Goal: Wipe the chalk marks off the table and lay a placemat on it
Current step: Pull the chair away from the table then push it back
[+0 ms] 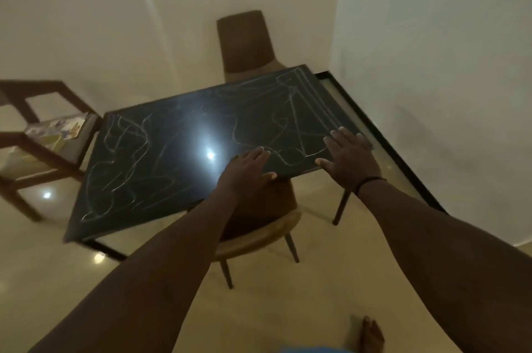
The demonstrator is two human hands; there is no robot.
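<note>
A dark, glossy rectangular surface [178, 157] is seen from above, tilted in the wide-angle view, and it is covered from end to end with looping white chalk marks [123, 145]. A bright ceiling light is mirrored near its middle. Both hands are laid flat on the near edge. The left hand [249, 170] is spread with straight fingers, palm down, and nothing is held in its grip. The right hand [349, 155] is placed the same way near the near right corner, fingers straight and apart, its grip likewise holding nothing; a dark band [370, 181] is worn at that wrist.

A brown chair [259, 226] is tucked under the near edge, just below the left hand, and a second brown chair [244, 44] is set at the far side, its tall back standing against the pale wall [86, 21]. At the left, a wooden frame stand [37, 148] is placed close to the surface's end, and a colourful printed sheet [57, 129] (possibly a placemat, though this cannot be told for certain) is lying on its shelf. Along the right wall, a long panel with a black frame [383, 148] is seen leaning or lying just beside the surface. The floor [331, 280] is of polished cream tile, in which small lights are reflected, and a bare foot [370, 334] is visible at the bottom edge.
</note>
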